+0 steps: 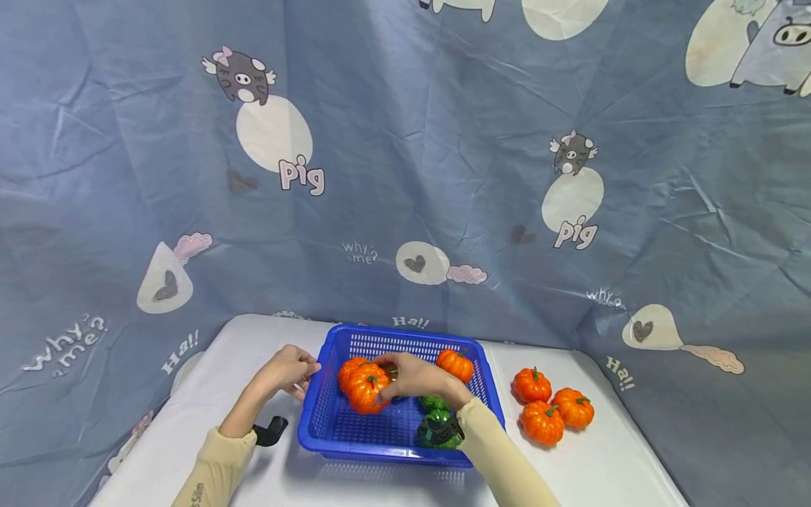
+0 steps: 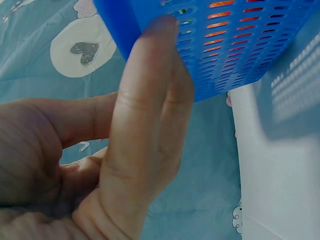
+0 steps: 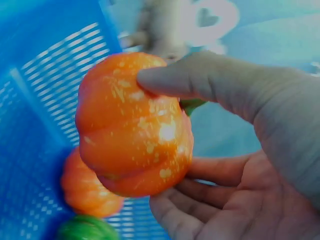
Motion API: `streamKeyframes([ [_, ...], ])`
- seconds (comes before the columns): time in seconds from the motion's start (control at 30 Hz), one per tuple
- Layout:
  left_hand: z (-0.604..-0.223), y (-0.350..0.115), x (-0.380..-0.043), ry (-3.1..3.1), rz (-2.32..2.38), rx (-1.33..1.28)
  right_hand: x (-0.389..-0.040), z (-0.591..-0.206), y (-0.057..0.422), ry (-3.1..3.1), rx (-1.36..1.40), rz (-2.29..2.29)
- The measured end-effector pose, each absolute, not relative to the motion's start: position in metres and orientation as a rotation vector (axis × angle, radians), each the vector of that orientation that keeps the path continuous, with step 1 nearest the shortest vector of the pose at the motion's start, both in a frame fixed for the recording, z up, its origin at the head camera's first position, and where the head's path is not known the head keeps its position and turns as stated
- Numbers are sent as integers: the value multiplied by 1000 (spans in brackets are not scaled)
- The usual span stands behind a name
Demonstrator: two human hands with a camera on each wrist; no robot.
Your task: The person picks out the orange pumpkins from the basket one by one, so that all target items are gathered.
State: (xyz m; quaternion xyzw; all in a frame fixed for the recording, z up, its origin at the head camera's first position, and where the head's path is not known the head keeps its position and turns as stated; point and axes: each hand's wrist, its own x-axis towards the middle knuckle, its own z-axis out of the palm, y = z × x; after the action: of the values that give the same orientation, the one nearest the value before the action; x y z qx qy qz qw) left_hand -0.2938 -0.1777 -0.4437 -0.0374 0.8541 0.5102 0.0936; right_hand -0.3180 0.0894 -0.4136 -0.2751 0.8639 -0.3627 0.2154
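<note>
My right hand [image 1: 415,375] grips an orange toy pumpkin [image 3: 132,125] with a green stem over the left part of a blue plastic basket [image 1: 355,456]. In the right wrist view the thumb presses its upper side and the fingers support it from below. Another orange pumpkin [image 1: 350,367] shows partly behind it inside the basket. A third orange pumpkin [image 1: 455,365] sits at the basket's back right, and green pumpkins [image 1: 437,428] lie under my right forearm. My left hand [image 1: 288,370] is at the basket's left rim, its extended fingers touching the outside.
Several orange pumpkins [image 1: 543,424] stand grouped on the white table [image 1: 608,465], right of the basket. A black object [image 1: 270,431] shows beside my left wrist. A blue-grey patterned cloth [image 1: 405,176] hangs behind and around the table.
</note>
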Motion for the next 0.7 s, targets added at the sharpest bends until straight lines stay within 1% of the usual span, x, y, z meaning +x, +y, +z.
streamKeyframes([
  [0.13,-444,-177,-294,2527,1517,-111,-310,-408,112,2420,-769,-1151],
  [0.33,-446,-177,-295,2527,1517,-110,-294,-410,141,2457,-751,-1305],
  [0.53,-447,-176,-296,2536,1499,-124,-283,-414,173,2457,-617,-1470],
  [0.7,-448,-176,-294,2539,1501,-113,-278,-403,218,2564,-433,-1583],
])
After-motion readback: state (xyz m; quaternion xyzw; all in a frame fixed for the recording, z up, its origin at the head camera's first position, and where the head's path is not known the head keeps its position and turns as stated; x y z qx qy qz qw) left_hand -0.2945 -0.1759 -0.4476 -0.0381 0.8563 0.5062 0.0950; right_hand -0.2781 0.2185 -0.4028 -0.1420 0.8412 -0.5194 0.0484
